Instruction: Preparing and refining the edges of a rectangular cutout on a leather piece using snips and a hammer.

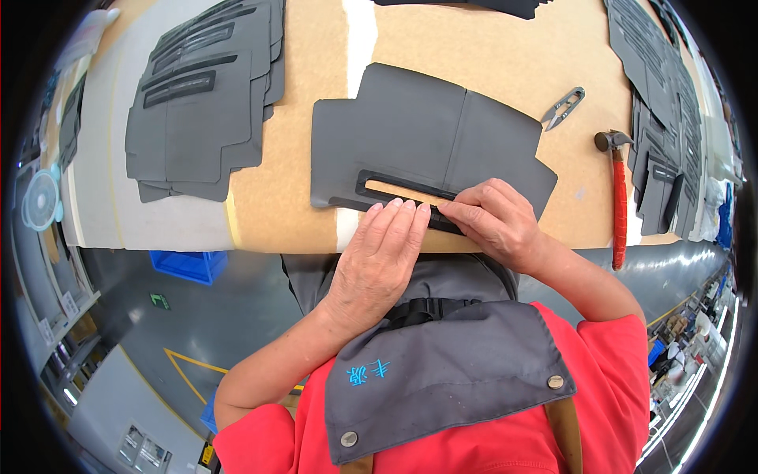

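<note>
A dark grey flat panel (403,126) with stepped corners lies in front of me on the table, a fold line running across it. Near its close edge is a long slot with a black border, and the tan table shows through. Along that edge runs a black strip (444,222). My left hand (369,265) lies on the strip with its fingers stretched out side by side. Just to the right, thumb and fingers of my right hand (497,223) pinch the strip by the slot's right end. The fingers hide part of the slot and strip.
The tan-covered table (272,213) holds a stack of similar grey panels (197,134) at left and more panels (659,95) at right. Small thread snips (562,109) and a red-handled hammer (618,197) lie right of my work. A blue crate (189,266) stands on the floor.
</note>
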`<act>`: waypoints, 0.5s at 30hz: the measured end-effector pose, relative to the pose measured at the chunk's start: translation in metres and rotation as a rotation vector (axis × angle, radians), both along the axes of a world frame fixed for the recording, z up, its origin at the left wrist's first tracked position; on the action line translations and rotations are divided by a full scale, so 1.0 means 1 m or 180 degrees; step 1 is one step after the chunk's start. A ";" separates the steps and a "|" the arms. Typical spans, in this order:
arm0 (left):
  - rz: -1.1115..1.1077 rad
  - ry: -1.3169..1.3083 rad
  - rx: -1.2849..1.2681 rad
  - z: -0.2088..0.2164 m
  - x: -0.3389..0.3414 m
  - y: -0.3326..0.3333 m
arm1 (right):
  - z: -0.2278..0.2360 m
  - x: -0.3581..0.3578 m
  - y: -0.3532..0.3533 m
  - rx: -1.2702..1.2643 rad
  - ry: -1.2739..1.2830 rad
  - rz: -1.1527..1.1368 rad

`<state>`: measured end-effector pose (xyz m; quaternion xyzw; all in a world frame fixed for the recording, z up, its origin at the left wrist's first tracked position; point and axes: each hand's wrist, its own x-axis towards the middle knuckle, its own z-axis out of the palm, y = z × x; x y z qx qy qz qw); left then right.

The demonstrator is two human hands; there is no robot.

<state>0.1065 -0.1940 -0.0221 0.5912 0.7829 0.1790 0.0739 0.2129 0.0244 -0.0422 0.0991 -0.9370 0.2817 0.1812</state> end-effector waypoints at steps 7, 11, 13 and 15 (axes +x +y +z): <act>0.0003 -0.0040 0.0080 -0.004 -0.002 0.001 | 0.001 -0.001 0.005 0.0073 0.0011 0.0099; -0.0024 -0.0056 0.0077 -0.002 -0.001 0.000 | 0.003 0.001 0.005 0.0075 -0.0003 0.0112; -0.0027 -0.0083 0.0059 -0.003 -0.001 0.000 | 0.001 0.001 0.004 0.0009 -0.0048 0.0087; -0.0030 -0.0079 0.0052 -0.004 0.000 -0.002 | 0.002 0.001 0.004 0.0007 -0.0027 0.0125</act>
